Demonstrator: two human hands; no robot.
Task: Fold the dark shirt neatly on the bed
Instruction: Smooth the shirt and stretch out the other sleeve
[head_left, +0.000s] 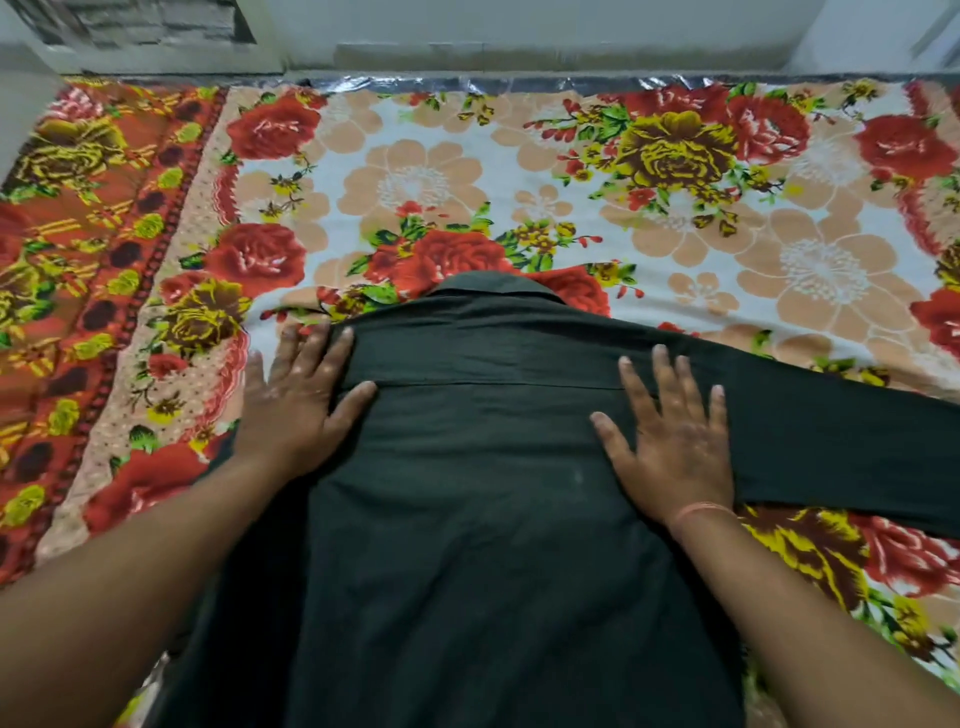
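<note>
Head view of a dark shirt (467, 519) laid flat, back side up, on the near middle of the bed, with its lower part running out of the frame at the near edge, so the hem is not visible. Both forearms enter from the near corners. The left hand (296, 405) lies flat with straight fingers on the shirt's left shoulder edge, its outer fingers reaching over onto the bedsheet (519, 171). The right hand (670, 441) lies flat on the cloth near the right shoulder, fingers spread and straight; neither hand grips anything, and the two are well apart. A thin orange thread (701, 512) circles the right wrist. One sleeve (831, 426) stretches toward the right edge of the bed and is cut off by the frame; the other sleeve is not visible, and whether it is tucked beneath cannot be told. A straight seam crosses the shirt between the hands. The collar (493, 288) points toward the far edge. The bedsheet bears red, yellow and peach flowers on white, with a red-orange border band (78, 234) along the left side. A crinkled silvery strip (519, 84) lines the far edge below a pale wall (519, 31); a dark patch at the far left corner is too blurred to identify.
</note>
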